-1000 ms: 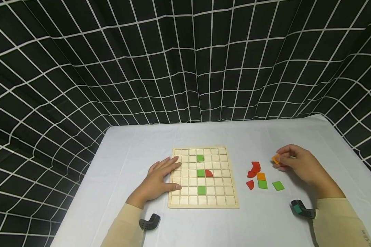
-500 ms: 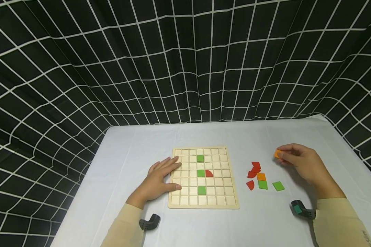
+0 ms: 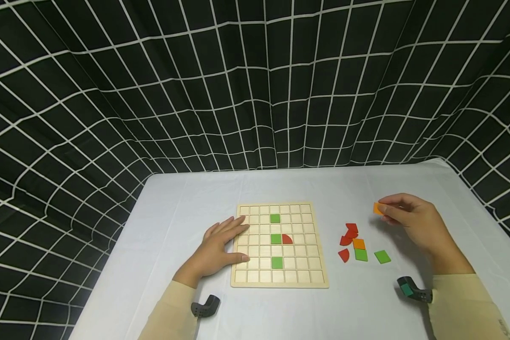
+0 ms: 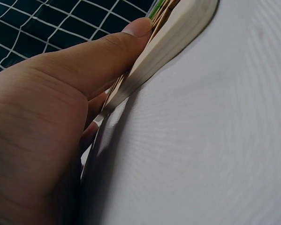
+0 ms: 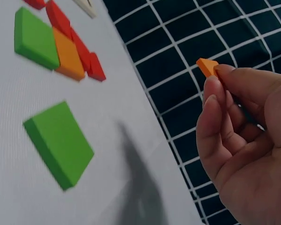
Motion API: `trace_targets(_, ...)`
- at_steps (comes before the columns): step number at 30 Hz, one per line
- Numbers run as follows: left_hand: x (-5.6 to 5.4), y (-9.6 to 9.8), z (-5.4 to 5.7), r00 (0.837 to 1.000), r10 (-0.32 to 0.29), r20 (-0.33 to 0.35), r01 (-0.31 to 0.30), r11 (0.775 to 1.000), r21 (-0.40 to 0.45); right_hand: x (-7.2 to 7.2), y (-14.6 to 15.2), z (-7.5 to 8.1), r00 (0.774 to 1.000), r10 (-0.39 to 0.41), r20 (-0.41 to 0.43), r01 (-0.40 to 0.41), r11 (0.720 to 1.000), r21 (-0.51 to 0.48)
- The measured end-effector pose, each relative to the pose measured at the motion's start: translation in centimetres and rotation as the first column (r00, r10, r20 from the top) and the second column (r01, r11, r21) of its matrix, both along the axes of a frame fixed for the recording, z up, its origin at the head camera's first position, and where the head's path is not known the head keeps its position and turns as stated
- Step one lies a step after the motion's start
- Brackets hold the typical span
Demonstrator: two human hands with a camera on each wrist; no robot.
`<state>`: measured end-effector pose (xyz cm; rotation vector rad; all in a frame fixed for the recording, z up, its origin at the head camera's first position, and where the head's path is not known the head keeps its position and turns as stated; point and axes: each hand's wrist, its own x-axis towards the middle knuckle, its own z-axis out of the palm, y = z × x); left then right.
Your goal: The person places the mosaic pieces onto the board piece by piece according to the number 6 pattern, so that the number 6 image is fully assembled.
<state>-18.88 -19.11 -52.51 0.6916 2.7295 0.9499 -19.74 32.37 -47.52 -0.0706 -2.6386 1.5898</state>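
**Fingers [image 3: 397,199] of the right hand [image 3: 413,221] pinch an orange tile [image 3: 377,208]; left hand [image 3: 218,248] rests on a wooden board [image 3: 313,263]**

Head view: the two hands are well apart. The left one lies on the left edge of the board, fingers extended and spread, gripping nothing. Three green tiles [image 3: 276,239] sit in the board's middle column, with a red quarter-disc [image 3: 286,239] in the cell just right of the central one. Right of the board, on the white cloth [image 3: 187,198], a second orange tile [image 3: 359,243] touches a green tile [image 3: 361,255]; a lone green tile [image 3: 382,257] lies nearby, and red pieces [image 3: 352,227] are bunched beside the orange one, with a separate red wedge [image 3: 344,255] below. The right hand is beyond these, pinching its orange tile well to the right of the board.

Left wrist view: the thumb [image 4: 107,54] lies over the board's edge, its tip on the upper face; the other fingers are mostly hidden.

Right wrist view: the orange tile is clamped at the fingertips, clear of the cloth, against a dark grid backdrop [image 5: 178,98]. The hand's shadow [image 5: 142,183] falls on the cloth.
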Motion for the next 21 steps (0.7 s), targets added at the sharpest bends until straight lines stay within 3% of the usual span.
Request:
trace_targets(16, 0.0, 0.0, 0.2, 1.000, -0.003, 0.002, 0.003, 1.000, 0.003, 0.8, -3.0, 2.2, 0.997, 0.072, -0.038, -0.074, 0.996, -0.052)
trace_targets(21, 0.0, 0.0, 0.2, 1.000, -0.002, 0.007, 0.002, 1.000, 0.005, 1.0, -4.2, 2.4, 0.996, 0.089, -0.029, -0.090, 0.996, -0.025)
